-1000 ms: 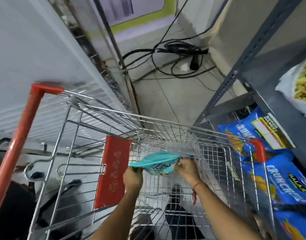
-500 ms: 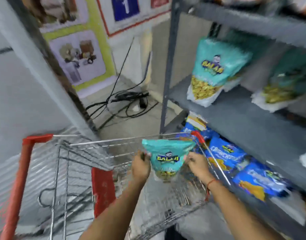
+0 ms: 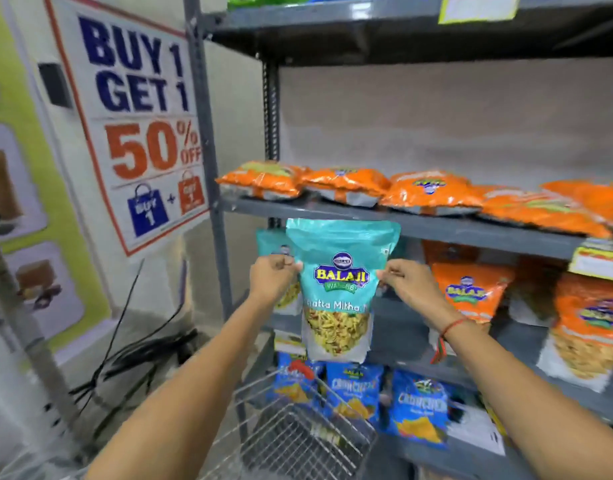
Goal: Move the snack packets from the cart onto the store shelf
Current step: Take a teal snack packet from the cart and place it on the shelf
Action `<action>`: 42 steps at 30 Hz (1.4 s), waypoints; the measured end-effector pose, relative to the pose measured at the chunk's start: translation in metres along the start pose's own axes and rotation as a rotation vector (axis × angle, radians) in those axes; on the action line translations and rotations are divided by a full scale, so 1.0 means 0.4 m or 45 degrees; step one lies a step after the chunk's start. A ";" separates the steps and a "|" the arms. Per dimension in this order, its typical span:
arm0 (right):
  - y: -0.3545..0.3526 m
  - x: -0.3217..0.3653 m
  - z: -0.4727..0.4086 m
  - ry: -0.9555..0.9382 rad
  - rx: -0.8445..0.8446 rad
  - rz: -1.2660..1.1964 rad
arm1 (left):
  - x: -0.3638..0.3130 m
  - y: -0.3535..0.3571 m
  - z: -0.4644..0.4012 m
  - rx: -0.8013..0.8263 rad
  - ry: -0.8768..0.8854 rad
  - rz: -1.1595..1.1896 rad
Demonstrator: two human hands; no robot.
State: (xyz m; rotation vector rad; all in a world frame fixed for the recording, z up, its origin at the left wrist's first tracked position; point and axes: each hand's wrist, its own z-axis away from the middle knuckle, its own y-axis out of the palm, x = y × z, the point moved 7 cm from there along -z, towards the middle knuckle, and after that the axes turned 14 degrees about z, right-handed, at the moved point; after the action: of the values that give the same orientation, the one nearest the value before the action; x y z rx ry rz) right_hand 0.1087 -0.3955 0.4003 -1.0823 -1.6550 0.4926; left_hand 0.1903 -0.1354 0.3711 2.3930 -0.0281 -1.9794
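Teal packet [image 3: 339,292] pinched by left hand [image 3: 271,277], right hand [image 3: 407,282]; we advise seating upright beside teal neighbour [image 3: 272,242], shelf [image 3: 395,320].

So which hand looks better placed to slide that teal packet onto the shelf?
Probably the left hand. It grips the teal packet on the side next to the other teal packet already standing on the middle shelf. The right hand sits nearer the orange packets.

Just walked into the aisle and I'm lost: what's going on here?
A person is stocking the shelf. The left hand and right hand hold a teal snack packet upright by its sides, in front of the middle shelf, not yet set down. The wire cart sits below.
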 end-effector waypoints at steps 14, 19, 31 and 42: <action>-0.142 -0.097 -0.016 0.139 -0.155 -0.070 | -0.094 0.178 -0.050 0.142 0.008 0.016; -0.080 -0.144 -0.041 0.232 -0.090 -0.103 | -0.016 0.204 -0.082 0.174 -0.071 0.069; 0.142 -0.376 -0.165 0.368 -0.031 0.000 | 0.276 0.305 -0.232 0.064 -0.212 0.070; 0.248 -0.542 -0.267 0.434 -0.019 -0.085 | 0.395 0.410 -0.337 0.128 -0.154 0.043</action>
State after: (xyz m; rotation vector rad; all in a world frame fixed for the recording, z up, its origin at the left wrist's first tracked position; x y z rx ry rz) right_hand 0.2555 -0.5480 0.2471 -1.0529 -1.3900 0.2360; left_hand 0.3539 -0.3027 0.2475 2.3089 -0.1747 -2.1541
